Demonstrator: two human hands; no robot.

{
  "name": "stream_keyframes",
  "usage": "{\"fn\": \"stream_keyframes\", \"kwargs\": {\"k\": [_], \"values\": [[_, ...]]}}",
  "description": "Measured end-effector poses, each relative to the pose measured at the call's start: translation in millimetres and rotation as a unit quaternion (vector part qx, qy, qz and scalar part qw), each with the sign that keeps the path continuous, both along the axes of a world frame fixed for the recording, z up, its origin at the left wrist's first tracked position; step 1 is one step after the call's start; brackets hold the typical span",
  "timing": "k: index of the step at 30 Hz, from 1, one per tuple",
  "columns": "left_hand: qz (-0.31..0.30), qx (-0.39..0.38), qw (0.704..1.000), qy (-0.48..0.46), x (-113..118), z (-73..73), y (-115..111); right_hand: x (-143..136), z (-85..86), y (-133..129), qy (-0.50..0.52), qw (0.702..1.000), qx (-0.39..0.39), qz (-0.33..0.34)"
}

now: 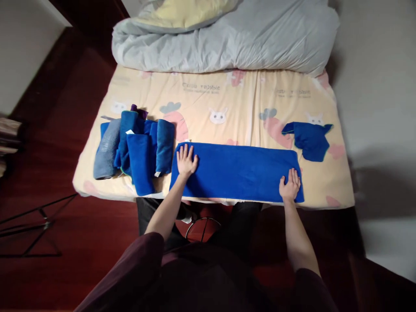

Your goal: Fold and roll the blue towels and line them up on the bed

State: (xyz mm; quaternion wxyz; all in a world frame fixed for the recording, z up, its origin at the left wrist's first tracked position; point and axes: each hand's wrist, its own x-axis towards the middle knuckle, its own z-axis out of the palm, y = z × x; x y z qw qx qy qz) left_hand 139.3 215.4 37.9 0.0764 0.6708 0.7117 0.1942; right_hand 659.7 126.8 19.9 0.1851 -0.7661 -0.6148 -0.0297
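Note:
A blue towel point(240, 173) lies flat as a long rectangle along the front edge of the bed. My left hand point(186, 162) rests on its left end, fingers spread. On the right end lies my right hand point(290, 186), palm down with fingers stretched out. Left of the towel is a pile of rolled or folded cloths, among them a bright blue one point(140, 162), a grey-blue one point(105, 156) and a darker blue one point(165, 145). Beyond my right hand a crumpled blue cloth point(312, 141) sits by itself.
The bed's yellow sheet point(224, 95) has rabbit and carrot prints. A bunched grey quilt point(224, 47) spans the back. Black tripod legs point(45, 223) stand on the dark red floor at the left, and a white wall point(383, 130) rises at the right.

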Motion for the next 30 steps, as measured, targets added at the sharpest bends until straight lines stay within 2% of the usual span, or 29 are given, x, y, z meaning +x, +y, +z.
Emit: {"fn": "stream_keyframes", "kwargs": {"k": [4,8,10,12,13,15,18,20,21,22,24,26,30], "values": [[0.016,-0.007,1.0,-0.011,-30,-0.6,10,-2,4.1,0,-0.004,1.0,-0.017,-0.016],[0.033,-0.008,0.999,-0.001,-31,-3.6,12,-7,14.0,2,0.012,0.998,-0.056,-0.038],[0.04,-0.008,0.999,0.003,-29,-4.6,12,-23,23.8,11,0.033,0.995,-0.074,-0.059],[0.04,-0.01,0.999,0.0,-28,-4.0,12,-59,35.0,28,0.061,0.993,-0.08,-0.057],[0.041,-0.01,0.999,-0.003,-27,-2.9,12,-85,40.1,38,0.075,0.994,-0.081,-0.019],[0.044,-0.012,0.999,-0.013,-26,1.1,12,-146,47.4,59,0.095,0.986,-0.085,0.107],[0.046,-0.02,0.998,-0.033,-23,9.7,11,-235,49.0,84,0.103,0.949,-0.084,0.286],[0.047,-0.026,0.998,-0.045,-20,14.8,11,-269,44.1,94,0.105,0.925,-0.095,0.354],[0.049,-0.027,0.997,-0.048,-19,16.5,10,-274,40.5,98,0.106,0.918,-0.102,0.369],[0.048,-0.029,0.997,-0.049,-19,17.6,10,-272,36.5,100,0.108,0.915,-0.108,0.374],[0.043,-0.026,0.998,-0.047,-18,18.0,9,-246,29.1,102,0.112,0.92,-0.117,0.357],[0.039,-0.018,0.998,-0.043,-18,17.0,9,-200,24.2,103,0.114,0.936,-0.121,0.31],[0.047,-0.015,0.998,-0.028,-18,15.2,9,-91,21.8,102,0.079,0.976,-0.121,0.163]]}}
